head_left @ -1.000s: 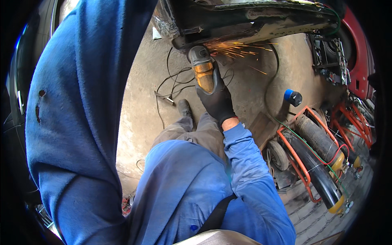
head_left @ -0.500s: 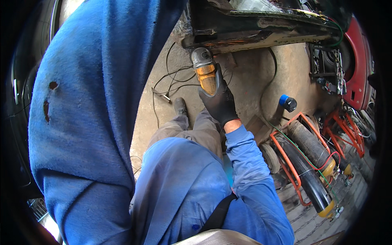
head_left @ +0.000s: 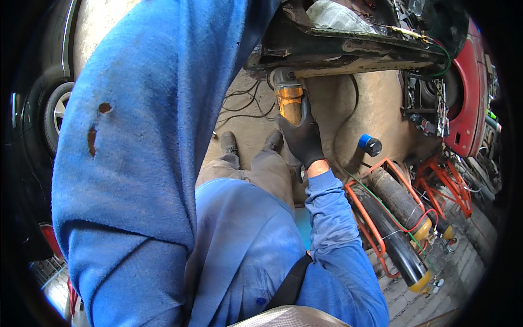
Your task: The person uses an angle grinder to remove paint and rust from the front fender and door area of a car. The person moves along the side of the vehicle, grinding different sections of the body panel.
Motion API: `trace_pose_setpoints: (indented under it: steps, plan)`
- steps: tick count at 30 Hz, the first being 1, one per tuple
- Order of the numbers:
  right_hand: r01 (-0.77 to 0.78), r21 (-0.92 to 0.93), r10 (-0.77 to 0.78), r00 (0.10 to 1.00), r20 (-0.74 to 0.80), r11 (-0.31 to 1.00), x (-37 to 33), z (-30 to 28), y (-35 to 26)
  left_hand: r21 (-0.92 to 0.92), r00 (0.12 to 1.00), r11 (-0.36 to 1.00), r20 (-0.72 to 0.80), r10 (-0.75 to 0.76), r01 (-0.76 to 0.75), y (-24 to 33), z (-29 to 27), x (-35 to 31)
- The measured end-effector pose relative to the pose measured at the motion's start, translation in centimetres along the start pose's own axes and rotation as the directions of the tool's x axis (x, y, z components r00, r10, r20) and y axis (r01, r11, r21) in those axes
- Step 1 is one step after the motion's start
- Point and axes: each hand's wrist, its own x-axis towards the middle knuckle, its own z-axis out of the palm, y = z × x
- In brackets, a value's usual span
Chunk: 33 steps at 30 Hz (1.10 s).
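Note:
My right hand (head_left: 303, 140), in a black glove, is wrapped round the body of a yellow-and-grey angle grinder (head_left: 290, 104). The grinder's head points up toward the lower edge of a dark, worn car body panel (head_left: 348, 48). Its disc is mostly hidden, so I cannot tell whether it touches the panel. My left arm (head_left: 136, 136), in a blue sleeve with two holes, is raised across the left side and reaches toward the panel. My left hand is out of sight beyond the top edge.
Black cables (head_left: 248, 103) lie on the concrete floor left of the grinder. To the right stand gas cylinders (head_left: 389, 231) in an orange frame (head_left: 369, 226) with red and green hoses. A blue-and-black can (head_left: 370, 145) is nearby. A dark car (head_left: 32, 163) stands left, a red body part (head_left: 468, 103) right.
Small orange sparks at the panel's lower edge no longer show. The grinder and right hand sit slightly farther right and lower in the view, which has shifted. Both my shoes now show.

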Motion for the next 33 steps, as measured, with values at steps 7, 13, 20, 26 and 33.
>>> trace_pose_setpoints:
  steps: [7, 13, 20, 26, 33]
  plan:
    - [0.090, -0.038, -0.085, 0.990, 0.110, 0.995, 1.0, -1.1, 0.4, 0.062, 0.997, 0.998, 0.073, -0.023, 0.019, 0.1, 0.2, 0.6]
    - [-0.057, 0.019, 0.056, 0.997, 0.045, 0.998, 2.2, -5.5, 3.2, 0.024, 0.997, 0.999, -0.074, 0.035, -0.033, -0.3, 0.8, 0.2]
    - [-0.050, 0.072, 0.056, 0.995, -0.078, 0.996, 4.1, -9.5, 5.5, 0.043, 1.000, 0.999, -0.002, 0.001, -0.001, -0.4, 1.1, 0.3]
    - [-0.089, 0.005, 0.088, 0.991, 0.099, 0.996, 3.3, -7.2, 1.9, 0.019, 0.998, 1.000, -0.058, 0.026, -0.025, -0.6, 1.4, 0.3]
    - [-0.092, -0.164, 0.133, 0.954, 0.267, 0.982, 3.2, -4.5, -2.9, 0.038, 0.997, 0.999, -0.060, 0.038, -0.036, -0.3, 0.8, 0.2]
